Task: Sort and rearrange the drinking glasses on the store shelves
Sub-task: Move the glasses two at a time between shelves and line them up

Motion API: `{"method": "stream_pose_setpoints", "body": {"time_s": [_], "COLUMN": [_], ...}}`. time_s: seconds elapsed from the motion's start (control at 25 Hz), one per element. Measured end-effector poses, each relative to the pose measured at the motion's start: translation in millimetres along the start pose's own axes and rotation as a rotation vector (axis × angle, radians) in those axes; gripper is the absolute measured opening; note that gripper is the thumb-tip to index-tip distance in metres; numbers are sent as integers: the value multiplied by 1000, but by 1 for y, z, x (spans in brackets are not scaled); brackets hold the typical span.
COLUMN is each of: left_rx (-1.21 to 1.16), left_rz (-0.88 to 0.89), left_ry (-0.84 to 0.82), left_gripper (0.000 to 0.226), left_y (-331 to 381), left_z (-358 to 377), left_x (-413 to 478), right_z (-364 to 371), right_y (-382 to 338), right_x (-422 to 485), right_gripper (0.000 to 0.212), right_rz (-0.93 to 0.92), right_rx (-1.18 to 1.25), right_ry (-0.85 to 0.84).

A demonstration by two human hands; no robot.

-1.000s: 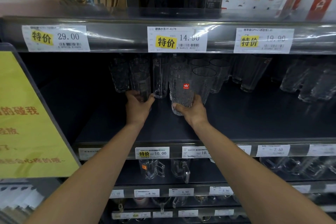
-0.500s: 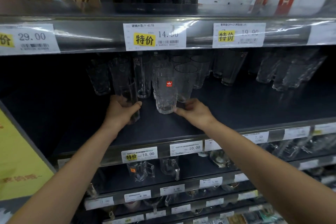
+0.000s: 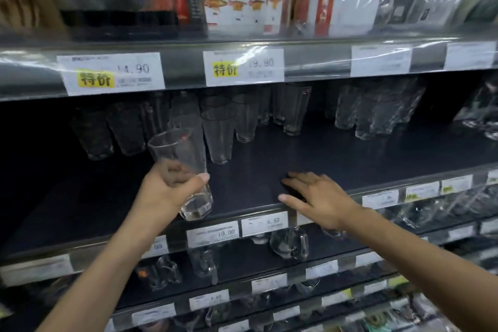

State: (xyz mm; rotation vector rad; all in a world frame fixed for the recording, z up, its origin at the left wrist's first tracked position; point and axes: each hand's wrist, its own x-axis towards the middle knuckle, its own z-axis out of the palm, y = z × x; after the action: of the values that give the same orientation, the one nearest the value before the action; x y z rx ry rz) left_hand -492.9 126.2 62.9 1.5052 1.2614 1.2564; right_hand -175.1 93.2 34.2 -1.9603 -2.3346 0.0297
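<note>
- While the left hand [image 3: 167, 191] grasps a glass [image 3: 177, 153] round its lower half, thumb across the front, the glass tilts, rim up and to the left, base down by the front edge of the shelf [image 3: 256, 170].
- Behind it, other glasses [image 3: 218, 137] stand upright at the back of the shelf; those farthest left are dark and hard to make out.
- Well apart from the held glass, the right hand [image 3: 320, 197] is released, fingers spread and grasping nothing, over the shelf's front edge; whether it touches the shelf I cannot tell.
- Farther right, a cluster [image 3: 377, 118] of glasses is blurred, and the ones at the frame's edge are cut off.
- Below, most tags [image 3: 264, 221] are unreadable, and the right hand partly hides the mugs [image 3: 289, 244].
</note>
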Motion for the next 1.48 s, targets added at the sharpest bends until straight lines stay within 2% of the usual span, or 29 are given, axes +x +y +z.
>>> {"method": "stream_pose_setpoints", "body": {"time_s": [0.16,0.28,0.4,0.6,0.88,1.04,1.2,1.48], "left_rx": [-4,11,-7,22,24,157,262,348], "left_rz": [-4,-19,-49,-72,-64,-41,-61,22], "left_ry": [-32,-30,-5,16,21,-41,63,164], "left_gripper": [59,49,44,45,52,58,33,23], "left_y": [15,19,18,19,14,-1,-9,-11], "left_z": [82,134,179,230,239,213,207,240], "left_x": [3,15,33,58,70,58,56,97], "right_z": [-5,-9,-4,6,10,10,11,11], "right_y": [56,108,146,153,157,157,157,157], "right_x": [-7,-5,-6,-4,-3,-2,-3,-2], "right_gripper": [94,95,102,107,103,103,103,103], "right_rz": [-136,-148,-132,-150,-167,-181,-184,-183], "right_rx": [-152,-195,-168,-76,-25,-19,-18,-14], "right_ry": [-66,-71,-44,10,44,43,45,50]}}
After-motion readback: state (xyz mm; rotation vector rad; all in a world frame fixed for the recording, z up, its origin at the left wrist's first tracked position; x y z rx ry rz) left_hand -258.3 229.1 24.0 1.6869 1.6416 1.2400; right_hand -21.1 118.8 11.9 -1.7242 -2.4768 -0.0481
